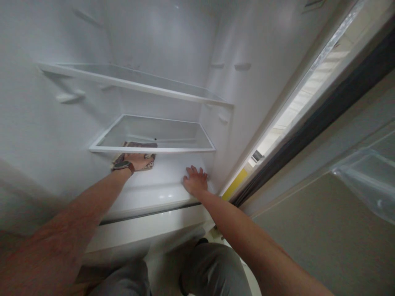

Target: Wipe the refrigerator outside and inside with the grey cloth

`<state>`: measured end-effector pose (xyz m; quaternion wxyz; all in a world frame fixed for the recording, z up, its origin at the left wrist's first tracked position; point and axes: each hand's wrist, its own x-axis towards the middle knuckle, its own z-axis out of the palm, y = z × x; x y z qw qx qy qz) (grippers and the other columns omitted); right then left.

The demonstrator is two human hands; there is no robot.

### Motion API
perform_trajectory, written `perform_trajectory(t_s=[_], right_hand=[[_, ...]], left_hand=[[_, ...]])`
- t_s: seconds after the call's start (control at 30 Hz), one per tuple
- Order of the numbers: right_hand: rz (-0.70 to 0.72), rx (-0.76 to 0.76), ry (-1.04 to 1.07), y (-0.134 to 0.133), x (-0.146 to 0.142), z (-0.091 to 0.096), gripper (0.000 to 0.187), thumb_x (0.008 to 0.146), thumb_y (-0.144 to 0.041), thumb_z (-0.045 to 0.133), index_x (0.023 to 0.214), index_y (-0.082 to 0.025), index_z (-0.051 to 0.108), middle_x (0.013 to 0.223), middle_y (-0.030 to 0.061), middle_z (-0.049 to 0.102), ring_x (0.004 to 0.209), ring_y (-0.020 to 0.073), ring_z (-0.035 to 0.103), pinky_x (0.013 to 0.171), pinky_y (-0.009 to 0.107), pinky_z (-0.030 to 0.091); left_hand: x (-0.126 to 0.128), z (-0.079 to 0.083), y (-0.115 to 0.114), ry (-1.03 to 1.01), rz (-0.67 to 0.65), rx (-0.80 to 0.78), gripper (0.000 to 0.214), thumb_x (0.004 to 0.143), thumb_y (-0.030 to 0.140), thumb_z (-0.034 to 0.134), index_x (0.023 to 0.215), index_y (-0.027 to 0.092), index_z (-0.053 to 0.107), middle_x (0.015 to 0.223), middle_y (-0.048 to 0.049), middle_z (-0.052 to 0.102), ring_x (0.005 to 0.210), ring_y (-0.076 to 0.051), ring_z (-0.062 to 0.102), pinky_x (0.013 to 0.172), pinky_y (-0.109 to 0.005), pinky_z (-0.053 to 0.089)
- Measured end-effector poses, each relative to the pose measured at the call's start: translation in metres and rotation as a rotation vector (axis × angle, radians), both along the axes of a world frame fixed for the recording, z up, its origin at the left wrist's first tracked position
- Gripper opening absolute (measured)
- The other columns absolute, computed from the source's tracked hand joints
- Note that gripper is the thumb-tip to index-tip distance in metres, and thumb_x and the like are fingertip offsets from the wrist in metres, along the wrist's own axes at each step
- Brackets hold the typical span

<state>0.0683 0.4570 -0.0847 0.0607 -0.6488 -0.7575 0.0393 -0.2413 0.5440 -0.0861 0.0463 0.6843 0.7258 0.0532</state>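
Head: cloth [119, 158] below shelf edge [154, 149]

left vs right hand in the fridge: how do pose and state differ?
The left hand lies on a patterned cloth; the right hand has no cloth and rests on the white fridge floor. The left hand is farther back; the right hand is nearer the front, with fingers spread. The left hand has a watch at its wrist; the right hand has none. Both are palm down.
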Motion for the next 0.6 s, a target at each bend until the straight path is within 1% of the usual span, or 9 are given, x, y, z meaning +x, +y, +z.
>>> perform_trajectory(t_s=[0.03,0.1,0.23,0.37,0.47,0.6], right_hand=[[0.002,0.005,0.002,0.0,0.0,0.0,0.056,0.096,-0.048,0.035,0.15,-0.037,0.046,0.166,-0.0031,0.037,0.148,0.0359,0.028,0.115,0.059,0.029],[0.01,0.015,0.008,-0.001,0.0,0.0,0.055,0.096,-0.047,0.035,0.149,-0.036,0.048,0.165,-0.0023,0.038,0.147,0.0363,0.029,0.114,0.059,0.03],[0.015,0.02,0.027,-0.001,0.0,0.002,0.054,0.095,-0.045,0.036,0.147,-0.034,0.049,0.164,-0.0014,0.04,0.145,0.0364,0.031,0.113,0.059,0.03],[0.011,-0.007,0.016,-0.001,-0.001,0.003,0.055,0.096,-0.044,0.036,0.148,-0.034,0.049,0.165,0.0005,0.038,0.145,0.0353,0.029,0.112,0.058,0.029],[0.01,-0.004,0.031,-0.001,-0.002,0.002,0.055,0.096,-0.044,0.037,0.149,-0.034,0.048,0.164,0.0007,0.039,0.145,0.0354,0.03,0.113,0.058,0.028],[0.009,0.02,0.048,-0.001,-0.001,0.001,0.055,0.095,-0.043,0.038,0.148,-0.033,0.05,0.163,0.0013,0.041,0.144,0.036,0.031,0.112,0.059,0.029]], left_hand=[[0.001,0.0,-0.004,0.014,0.017,-0.027,0.072,0.099,0.063,0.039,0.143,0.009,0.054,0.148,-0.02,0.058,0.139,-0.036,0.045,0.119,-0.061,0.021],[0.004,0.0,-0.012,0.036,0.046,-0.063,0.072,0.098,0.063,0.036,0.148,0.013,0.051,0.154,-0.0197,0.052,0.144,-0.036,0.041,0.121,-0.06,0.02],[0.01,-0.003,-0.029,0.051,0.071,-0.065,0.078,0.097,0.06,0.03,0.163,0.019,0.031,0.169,-0.0157,0.031,0.157,-0.033,0.023,0.125,-0.059,0.014],[0.013,-0.006,-0.046,0.027,0.091,-0.092,0.084,0.096,0.064,0.028,0.167,0.021,0.019,0.174,-0.0112,0.015,0.161,-0.031,0.01,0.127,-0.058,0.01],[0.015,-0.007,-0.058,0.007,0.092,-0.128,0.082,0.097,0.063,0.028,0.168,0.023,0.017,0.174,-0.0098,0.011,0.161,-0.03,0.008,0.127,-0.059,0.011],[0.02,-0.007,-0.073,0.017,0.094,-0.15,0.081,0.097,0.061,0.027,0.168,0.024,0.016,0.174,-0.0096,0.012,0.161,-0.029,0.01,0.126,-0.06,0.014]])
